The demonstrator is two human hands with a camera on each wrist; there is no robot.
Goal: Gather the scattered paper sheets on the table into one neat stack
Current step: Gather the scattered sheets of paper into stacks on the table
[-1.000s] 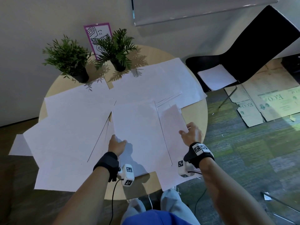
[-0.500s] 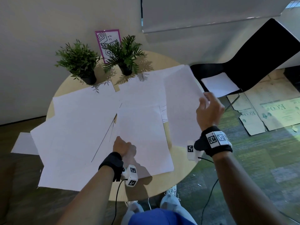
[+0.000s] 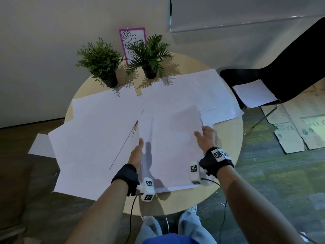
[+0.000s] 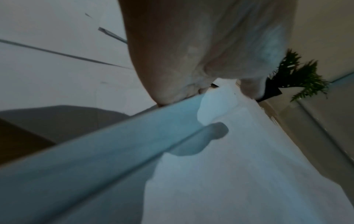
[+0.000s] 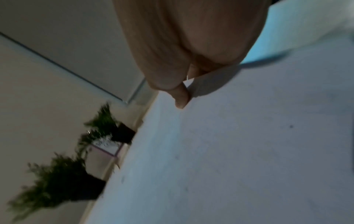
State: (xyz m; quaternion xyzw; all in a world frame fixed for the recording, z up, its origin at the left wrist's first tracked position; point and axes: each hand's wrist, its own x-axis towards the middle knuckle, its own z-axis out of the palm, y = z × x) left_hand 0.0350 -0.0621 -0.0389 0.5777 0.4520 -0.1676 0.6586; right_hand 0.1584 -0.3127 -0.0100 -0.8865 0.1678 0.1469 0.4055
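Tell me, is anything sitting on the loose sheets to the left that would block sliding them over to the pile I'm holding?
Nothing visible does. The loose sheets lie bare, overlapping one another, right beside the pile held between the left hand and right hand. The two potted plants stand behind them, beside their far edge.

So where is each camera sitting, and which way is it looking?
Head: on the person's head, looking forward and down at the round table; both forearms, the left hand and the right hand show.
Left wrist: looks along the left hand's fingers at the lifted sheets; only palm and fingers show.
Right wrist: looks along the right hand pinching the top sheet.
Shared: all three see the paper; the potted plants appear in each.
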